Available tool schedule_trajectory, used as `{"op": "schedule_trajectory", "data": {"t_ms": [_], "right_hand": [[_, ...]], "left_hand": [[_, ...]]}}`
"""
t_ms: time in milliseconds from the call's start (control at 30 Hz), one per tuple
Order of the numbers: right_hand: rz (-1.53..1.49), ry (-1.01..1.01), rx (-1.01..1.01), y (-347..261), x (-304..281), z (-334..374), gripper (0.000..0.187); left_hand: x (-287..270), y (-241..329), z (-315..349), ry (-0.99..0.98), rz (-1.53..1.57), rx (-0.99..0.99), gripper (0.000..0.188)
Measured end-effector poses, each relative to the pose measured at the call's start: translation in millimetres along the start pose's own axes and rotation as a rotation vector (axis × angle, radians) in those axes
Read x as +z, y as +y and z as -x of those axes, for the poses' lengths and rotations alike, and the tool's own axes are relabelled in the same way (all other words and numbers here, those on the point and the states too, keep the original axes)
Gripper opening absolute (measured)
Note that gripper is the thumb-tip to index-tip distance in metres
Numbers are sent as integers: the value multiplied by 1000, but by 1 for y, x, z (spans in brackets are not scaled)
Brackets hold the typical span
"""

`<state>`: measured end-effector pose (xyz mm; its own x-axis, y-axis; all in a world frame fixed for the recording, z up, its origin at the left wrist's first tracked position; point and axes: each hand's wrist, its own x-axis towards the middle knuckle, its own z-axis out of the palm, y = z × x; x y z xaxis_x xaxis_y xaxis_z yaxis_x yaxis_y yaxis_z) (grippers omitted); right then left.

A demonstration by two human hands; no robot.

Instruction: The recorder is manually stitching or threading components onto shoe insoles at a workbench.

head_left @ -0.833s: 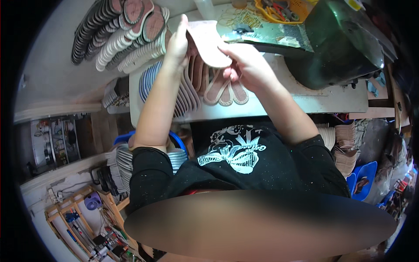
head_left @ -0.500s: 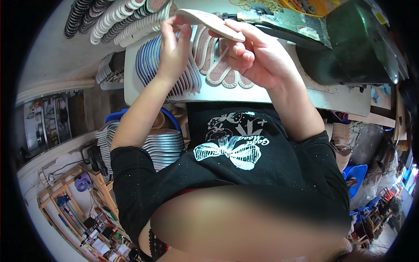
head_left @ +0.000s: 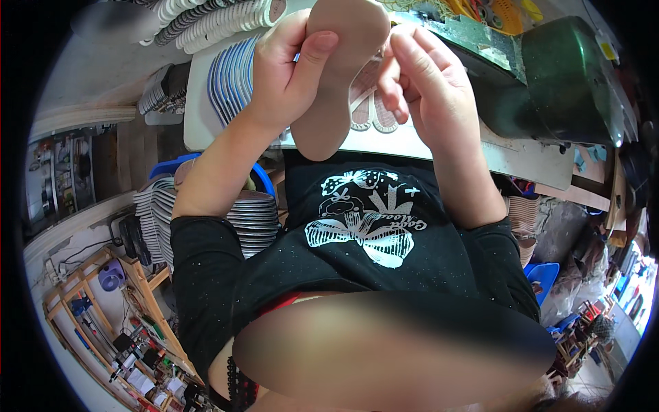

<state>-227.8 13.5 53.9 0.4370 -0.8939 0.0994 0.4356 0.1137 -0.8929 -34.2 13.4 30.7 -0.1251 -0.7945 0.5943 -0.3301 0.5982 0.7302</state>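
Observation:
A tan shoe sole (head_left: pixel 347 62) is held up over the table, its flat face toward me. My left hand (head_left: pixel 292 72) grips its left edge, thumb lying across the face and fingers behind. Close to the sole's right edge is my right hand (head_left: pixel 429 82), with thumb and forefinger pinched together and the other fingers curled; whatever lies in the pinch is too small to make out. Beneath and behind the sole, pinkish insoles with pale stitched rims (head_left: pixel 374 113) lie on the white table (head_left: pixel 412 145). A row of blue-edged soles (head_left: pixel 230 79) stands left of my left hand.
A dark green machine (head_left: pixel 563 82) stands on the table at the right. White and dark rows of soles (head_left: pixel 220 27) are at the far left. Below the table edge, stacked soles (head_left: pixel 250 220) and a blue tub (head_left: pixel 171 165) sit left, and a blue container (head_left: pixel 542 278) right.
The sole has turned from edge-on to its flat face toward me and come nearer. My right hand has let go of it and sits just right of it; my left hand now grips it firmly.

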Motion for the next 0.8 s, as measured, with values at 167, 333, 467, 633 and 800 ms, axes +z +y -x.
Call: {"op": "schedule_trajectory", "data": {"t_ms": [167,333,467,633,800], "right_hand": [[-72,12,76,-6,4,1,28],[-75,-34,111,-11,1,4,26],[-224,-81,139,-8,-7,5,21],[-283,-92,227,-8,-6,11,20],[-337,-149,154,6,-10,16,17]], "left_hand": [[7,3,-6,19,9,99,22],[7,-2,-2,-21,-74,288,22],[7,3,-3,-34,-158,367,26],[-1,7,-4,-193,-236,499,26],[-4,10,-7,-271,-232,568,35]]}}
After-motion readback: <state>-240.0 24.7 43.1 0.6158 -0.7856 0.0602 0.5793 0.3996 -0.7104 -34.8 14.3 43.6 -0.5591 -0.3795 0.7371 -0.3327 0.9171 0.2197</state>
